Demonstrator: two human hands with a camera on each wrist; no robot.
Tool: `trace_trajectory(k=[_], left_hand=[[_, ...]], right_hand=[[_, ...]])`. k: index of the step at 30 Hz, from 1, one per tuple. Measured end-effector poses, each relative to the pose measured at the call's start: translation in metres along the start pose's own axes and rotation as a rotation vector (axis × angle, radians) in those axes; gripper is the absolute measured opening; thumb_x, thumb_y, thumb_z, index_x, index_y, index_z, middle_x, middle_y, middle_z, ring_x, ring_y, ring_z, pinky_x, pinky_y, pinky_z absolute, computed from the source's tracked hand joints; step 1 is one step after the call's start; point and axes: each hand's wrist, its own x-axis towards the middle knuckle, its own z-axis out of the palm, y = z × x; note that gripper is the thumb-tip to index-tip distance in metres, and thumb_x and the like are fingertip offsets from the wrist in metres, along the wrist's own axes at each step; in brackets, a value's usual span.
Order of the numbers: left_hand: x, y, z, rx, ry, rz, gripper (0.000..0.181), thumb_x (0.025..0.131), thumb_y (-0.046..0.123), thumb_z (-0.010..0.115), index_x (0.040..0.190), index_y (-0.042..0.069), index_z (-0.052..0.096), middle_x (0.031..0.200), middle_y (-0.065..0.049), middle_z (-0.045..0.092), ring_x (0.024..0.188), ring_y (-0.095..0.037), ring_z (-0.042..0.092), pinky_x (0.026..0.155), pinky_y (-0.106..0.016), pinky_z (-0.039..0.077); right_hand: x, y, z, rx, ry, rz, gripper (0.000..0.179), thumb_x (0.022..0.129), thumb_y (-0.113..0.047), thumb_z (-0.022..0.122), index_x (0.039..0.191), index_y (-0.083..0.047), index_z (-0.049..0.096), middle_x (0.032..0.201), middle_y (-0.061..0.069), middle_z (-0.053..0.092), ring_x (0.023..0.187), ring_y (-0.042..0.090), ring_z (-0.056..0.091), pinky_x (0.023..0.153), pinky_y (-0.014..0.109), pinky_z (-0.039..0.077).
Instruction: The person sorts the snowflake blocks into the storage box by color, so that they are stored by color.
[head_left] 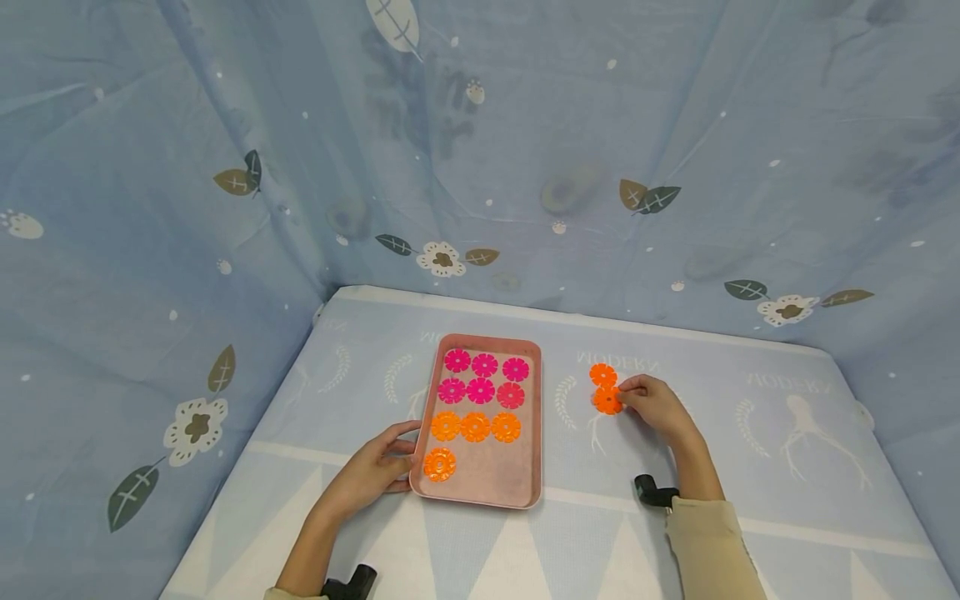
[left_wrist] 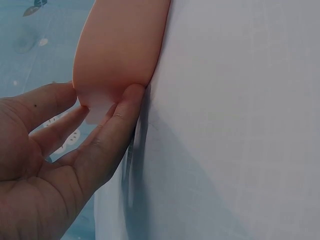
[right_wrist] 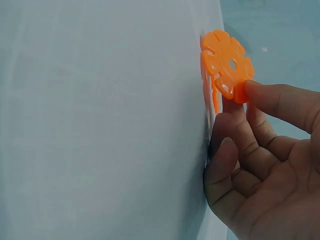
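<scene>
My right hand (head_left: 656, 407) pinches an orange flower-shaped plastic disc (right_wrist: 227, 62) by its edge between thumb and finger, tilted up from the cloth in the right wrist view. A second orange flower disc (head_left: 603, 374) lies just beyond it. At the left side of a pink rectangular tray (head_left: 495, 492), my left hand (head_left: 375, 465) holds the edge near the front corner, thumb and fingers spread against the wall. Inside the tray lie two rows of magenta flower discs (head_left: 484, 365), then a row of orange ones (head_left: 475, 427), with one more orange disc (head_left: 439, 464) at the front left.
The tray rests on a table covered with a pale blue and white patterned cloth (head_left: 585, 533). Blue printed curtains (head_left: 510, 150) stand behind the table and at both sides. A black camera mount (head_left: 655, 492) sits on the right wrist, another (head_left: 352, 582) on the left.
</scene>
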Motion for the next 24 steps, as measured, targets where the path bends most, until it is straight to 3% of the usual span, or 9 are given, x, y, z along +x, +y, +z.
trace_trajectory(k=[10,18,24], left_hand=[[-0.002,0.004,0.0,-0.01,-0.011,0.01,0.052,0.1,0.008,0.061,0.149,0.011,0.045,0.129,-0.023,0.054,0.101,-0.031,0.067,0.078,-0.042,0.06],[-0.001,0.003,0.0,-0.022,-0.014,0.018,0.053,0.1,0.007,0.06,0.15,0.009,0.043,0.129,-0.023,0.054,0.102,-0.033,0.066,0.078,-0.043,0.06],[-0.002,0.003,0.0,-0.018,-0.01,0.014,0.053,0.099,0.009,0.062,0.149,0.01,0.044,0.129,-0.023,0.054,0.102,-0.032,0.066,0.078,-0.042,0.06]], right_hand=[[-0.001,-0.019,-0.001,0.13,-0.049,-0.091,0.025,0.099,-0.009,0.061,0.113,0.011,0.056,0.098,0.016,0.065,0.083,0.022,0.06,0.073,0.029,0.055],[0.0,-0.043,0.005,0.149,-0.078,-0.141,0.023,0.099,-0.008,0.061,0.112,0.009,0.057,0.099,0.015,0.066,0.084,0.02,0.062,0.076,0.029,0.057],[0.001,-0.063,0.015,0.179,-0.117,-0.159,0.023,0.099,-0.008,0.059,0.114,0.009,0.057,0.102,0.018,0.066,0.086,0.029,0.066,0.074,0.031,0.058]])
